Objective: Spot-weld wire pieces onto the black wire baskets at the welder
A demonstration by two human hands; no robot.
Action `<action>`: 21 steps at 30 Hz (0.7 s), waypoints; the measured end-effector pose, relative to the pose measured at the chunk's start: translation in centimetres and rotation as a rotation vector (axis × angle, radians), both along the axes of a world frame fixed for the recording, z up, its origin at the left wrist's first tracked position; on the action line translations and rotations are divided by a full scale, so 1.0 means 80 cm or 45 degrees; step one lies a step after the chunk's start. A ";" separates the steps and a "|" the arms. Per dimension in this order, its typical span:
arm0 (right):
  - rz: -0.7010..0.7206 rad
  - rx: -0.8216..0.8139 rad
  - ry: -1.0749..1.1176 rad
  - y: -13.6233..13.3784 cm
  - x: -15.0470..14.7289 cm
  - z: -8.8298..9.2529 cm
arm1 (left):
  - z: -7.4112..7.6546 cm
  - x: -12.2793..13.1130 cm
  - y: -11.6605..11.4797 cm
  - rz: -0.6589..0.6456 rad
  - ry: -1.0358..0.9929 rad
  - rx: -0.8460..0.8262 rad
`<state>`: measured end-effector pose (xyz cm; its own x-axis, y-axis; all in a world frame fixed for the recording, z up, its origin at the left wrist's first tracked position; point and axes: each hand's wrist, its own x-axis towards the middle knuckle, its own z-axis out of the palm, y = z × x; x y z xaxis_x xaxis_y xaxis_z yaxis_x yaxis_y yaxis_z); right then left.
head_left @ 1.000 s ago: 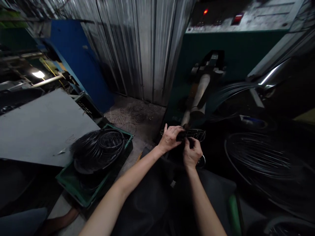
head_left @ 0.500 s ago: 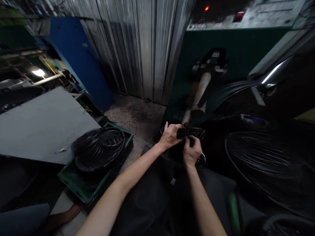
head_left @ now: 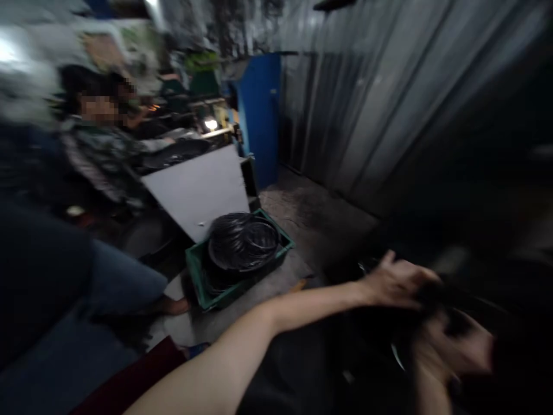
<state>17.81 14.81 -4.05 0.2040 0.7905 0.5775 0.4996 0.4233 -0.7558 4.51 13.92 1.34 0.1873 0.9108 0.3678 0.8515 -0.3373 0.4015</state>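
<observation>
Left hand (head_left: pixel 395 283), right hand (head_left: pixel 455 346) — dark bundle (head_left: pixel 434 295)

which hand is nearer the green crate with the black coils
Left. The left hand is off to the right of the green crate, apart from it; the right hand, blurred, is farther right and lower in the picture.

My left forearm (head_left: pixel 268 340) is bare right up to my left hand (head_left: pixel 395 285). Black cloth (head_left: pixel 298 374) covers my lap, and my right hand (head_left: pixel 458 346) shows only as a blur.
</observation>
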 end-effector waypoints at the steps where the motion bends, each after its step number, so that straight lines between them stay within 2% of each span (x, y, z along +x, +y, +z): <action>1: -0.103 0.007 -0.023 -0.006 -0.004 0.008 | 0.004 -0.003 -0.006 -0.031 -0.052 -0.015; 4: -0.073 -0.003 -0.047 -0.011 -0.018 0.023 | 0.002 -0.014 -0.004 0.016 -0.203 0.083; 8: -0.077 -0.005 -0.034 -0.007 -0.027 0.028 | -0.010 -0.013 0.008 0.019 -0.288 0.239; 13: -0.089 -0.017 0.045 -0.027 -0.017 0.033 | -0.002 -0.013 0.004 0.023 -0.248 0.188; 17: -0.205 -0.048 0.077 -0.061 0.036 0.046 | 0.004 -0.014 0.005 0.041 -0.247 0.145; 21: -0.347 -0.208 0.016 -0.119 0.129 0.060 | 0.006 -0.015 -0.025 -0.016 -0.347 0.091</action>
<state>28.10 5.25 0.72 0.4273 0.7877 0.4437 0.5683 0.1476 -0.8094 3.29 11.95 1.80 0.0839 0.8789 0.4695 0.7112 -0.3828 0.5896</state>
